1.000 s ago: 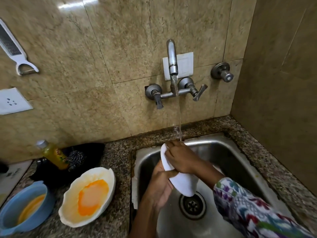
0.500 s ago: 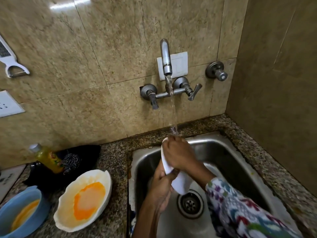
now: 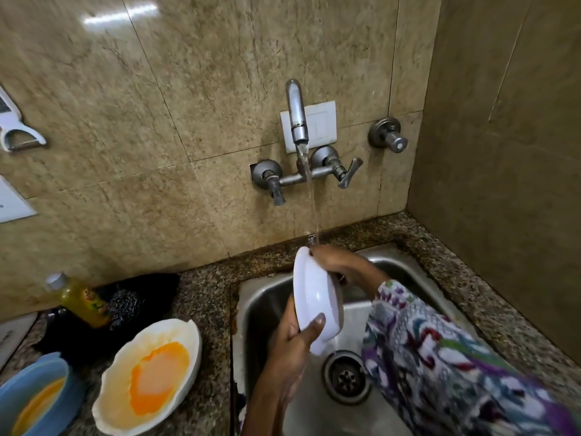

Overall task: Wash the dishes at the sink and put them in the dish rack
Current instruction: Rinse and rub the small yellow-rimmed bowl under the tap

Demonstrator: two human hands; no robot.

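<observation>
Beige stone tiles (image 3: 157,121) fill the upper frame, and a speckled granite table (image 3: 204,297) runs along the bottom edge of the wall. Set into it at lower centre is the steel sink (image 3: 267,309), its drain (image 3: 345,377) low in the basin. A wall tap (image 3: 297,114) at centre pours a thin stream of water (image 3: 312,199) down to the top edge of a white dish (image 3: 314,297), which stands on edge over the sink. The left hand (image 3: 294,344) grips the dish's lower rim, thumb across its face; the right hand (image 3: 338,262), in a patterned sleeve (image 3: 440,357), curls over the upper rim from behind. At lower left on the table sits a white scalloped bowl (image 3: 147,376) with orange residue, beside a blue bowl (image 3: 34,398) at the frame's corner. Behind them lie a yellow bottle (image 3: 81,300) and a dark scrubber (image 3: 125,306). A white peeler (image 3: 15,130) hangs at the left edge
</observation>
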